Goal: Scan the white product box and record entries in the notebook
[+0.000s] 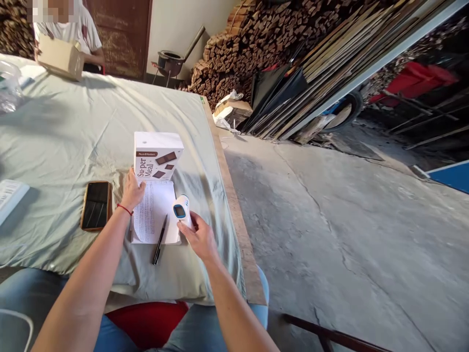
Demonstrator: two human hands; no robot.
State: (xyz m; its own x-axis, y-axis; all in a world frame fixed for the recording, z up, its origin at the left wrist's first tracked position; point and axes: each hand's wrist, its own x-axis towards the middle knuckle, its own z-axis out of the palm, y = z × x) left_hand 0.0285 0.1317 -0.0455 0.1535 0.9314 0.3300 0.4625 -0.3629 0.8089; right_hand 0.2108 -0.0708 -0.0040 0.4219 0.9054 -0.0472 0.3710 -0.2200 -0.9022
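Note:
My left hand (pixel 133 189) grips the lower left edge of a white box (pixel 158 157) printed "Super Meal", its thumb near the front face. The box stands upright at the far end of an open notebook (pixel 161 208), whose left page carries dense writing. In my right hand (pixel 201 238) is a white infrared thermometer (pixel 182 211) with a blue-rimmed screen facing me, held above the notebook's right side. A black pen (pixel 160 240) lies slantwise over the notebook's near edge. Left of the notebook rests a phone (pixel 95 205) in an orange-brown case.
A pale green cloth covers the table (pixel 91 122), with a bare wooden edge (pixel 234 205) on the right. A white box (pixel 11 198) lies at far left. Across the table, a person (pixel 90 36) handles a cardboard box (pixel 60 57). Stacked firewood (pixel 234 54) lines the wall.

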